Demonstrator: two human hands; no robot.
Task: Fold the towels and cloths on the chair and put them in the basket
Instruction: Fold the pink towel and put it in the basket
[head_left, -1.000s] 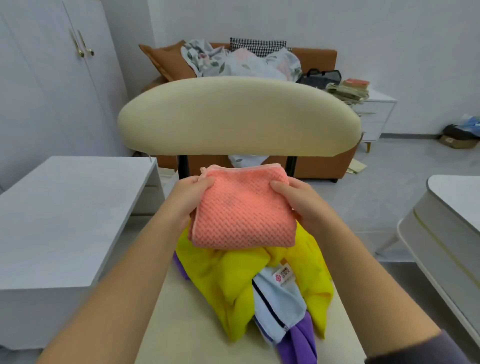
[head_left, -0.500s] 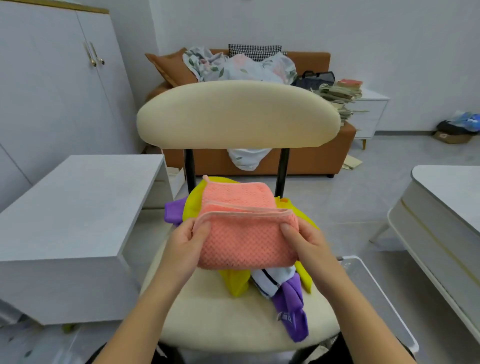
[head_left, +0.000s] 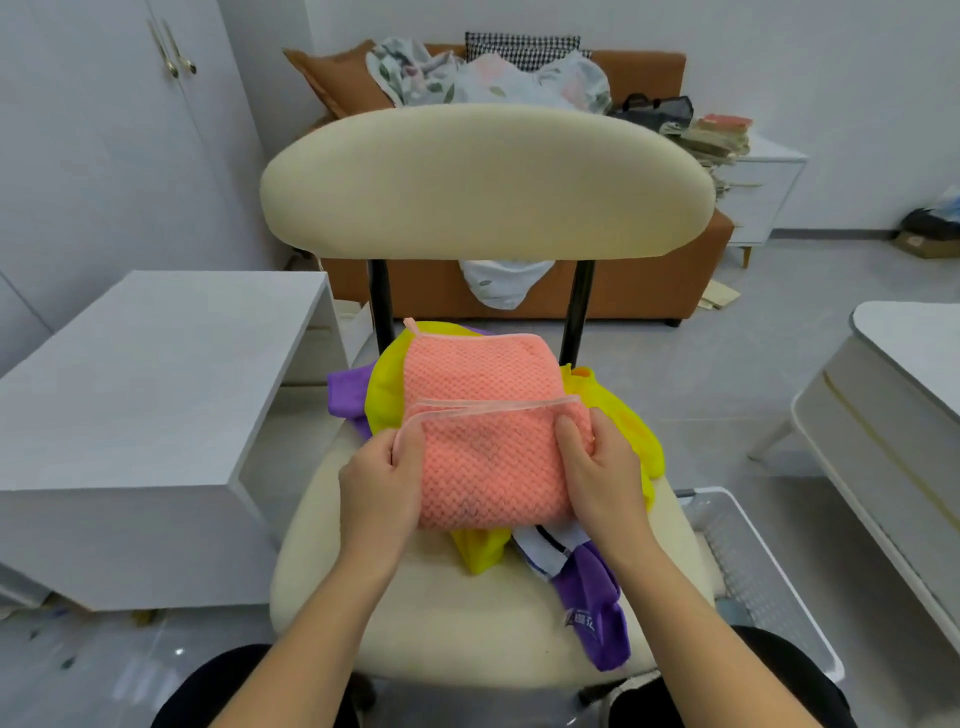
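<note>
Cream chair (head_left: 467, 613) seat, back edge: pink towel (head_left: 488, 431), half-folded atop yellow cloth (head_left: 387, 387); my left hand (head_left: 382, 480) and right hand (head_left: 602, 475) pinching its sides.

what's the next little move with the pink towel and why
Probably fold the gripped near half forward: the left hand and right hand hold the pink towel by its sides, and a single layer lies uncovered beyond the hem, so it looks not fully folded.

close head view, forward and down
</note>
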